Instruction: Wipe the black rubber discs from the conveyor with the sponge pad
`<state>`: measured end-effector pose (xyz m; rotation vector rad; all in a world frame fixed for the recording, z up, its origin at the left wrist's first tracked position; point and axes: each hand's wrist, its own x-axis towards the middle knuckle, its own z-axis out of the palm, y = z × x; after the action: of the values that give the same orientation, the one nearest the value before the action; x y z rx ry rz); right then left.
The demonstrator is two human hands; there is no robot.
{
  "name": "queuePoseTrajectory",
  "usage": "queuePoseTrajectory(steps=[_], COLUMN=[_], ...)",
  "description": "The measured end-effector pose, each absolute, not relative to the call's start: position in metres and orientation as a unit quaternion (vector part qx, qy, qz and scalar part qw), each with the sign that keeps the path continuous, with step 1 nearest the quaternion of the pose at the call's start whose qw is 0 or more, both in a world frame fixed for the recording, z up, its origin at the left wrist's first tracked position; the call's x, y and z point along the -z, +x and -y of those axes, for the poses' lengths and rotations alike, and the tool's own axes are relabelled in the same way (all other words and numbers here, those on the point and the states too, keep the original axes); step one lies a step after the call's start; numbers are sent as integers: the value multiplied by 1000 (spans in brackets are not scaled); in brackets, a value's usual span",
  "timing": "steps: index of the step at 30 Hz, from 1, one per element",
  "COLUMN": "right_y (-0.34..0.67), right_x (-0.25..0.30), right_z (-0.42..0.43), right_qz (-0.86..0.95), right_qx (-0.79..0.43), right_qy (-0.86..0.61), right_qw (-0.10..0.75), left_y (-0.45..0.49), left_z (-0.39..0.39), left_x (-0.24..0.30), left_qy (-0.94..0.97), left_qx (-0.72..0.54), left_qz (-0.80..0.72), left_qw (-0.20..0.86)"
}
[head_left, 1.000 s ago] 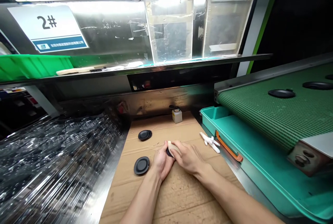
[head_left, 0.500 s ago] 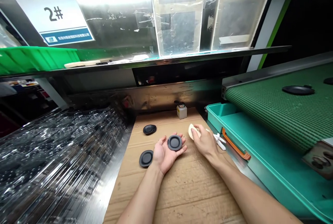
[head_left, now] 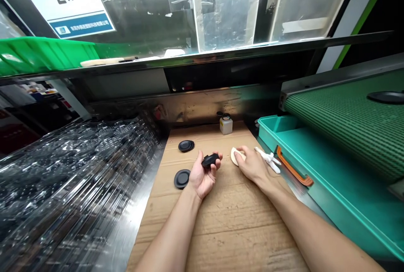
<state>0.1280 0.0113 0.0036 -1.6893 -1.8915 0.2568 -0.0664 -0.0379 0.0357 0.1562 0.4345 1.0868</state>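
Observation:
A round black plastic part [head_left: 210,160] is tilted nearly edge-on in my left hand [head_left: 203,178], its fingers curled around the rim. My right hand [head_left: 253,164] grips a cream-coloured round pad [head_left: 234,156], thumb on top, low over the cardboard [head_left: 233,221]. Left of my left hand lies a dark round part [head_left: 182,179], partly behind my fingers. Farther back rests another dark round part [head_left: 186,146], apparently with a second one under it. Just past my right hand is a white-handled tool [head_left: 269,160], partly hidden.
A small square bottle [head_left: 226,124] stands at the cardboard's back edge. On the right, a teal bin [head_left: 328,192] with an orange handle sits below a green conveyor belt [head_left: 341,112] carrying a black part. Stacked clear plastic trays [head_left: 78,188] fill the left. A metal shelf crosses above.
My left hand has turned the black part from facing up to nearly edge-on and closed its fingers around it. My right hand still holds the pad. The camera view has shifted.

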Motion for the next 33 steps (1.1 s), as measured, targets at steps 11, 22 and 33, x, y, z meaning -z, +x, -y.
queuePoseTrajectory(steps=[11,22,33], right_y=[151,122,109], right_x=[-15,-37,-40], right_z=[-13,5,23], right_qz=[722,798,834], right_qx=[116,-202,-219], right_qy=[-646,-421,-347], right_qw=[221,381,368], left_y=[-63,-43,-21], left_z=[40,42,47], left_x=[-32,-23,-16], left_qy=[51,245,329], left_qx=[-493,-474,-483], left_qz=[-238,-398,-520], left_qw=[835,746,623])
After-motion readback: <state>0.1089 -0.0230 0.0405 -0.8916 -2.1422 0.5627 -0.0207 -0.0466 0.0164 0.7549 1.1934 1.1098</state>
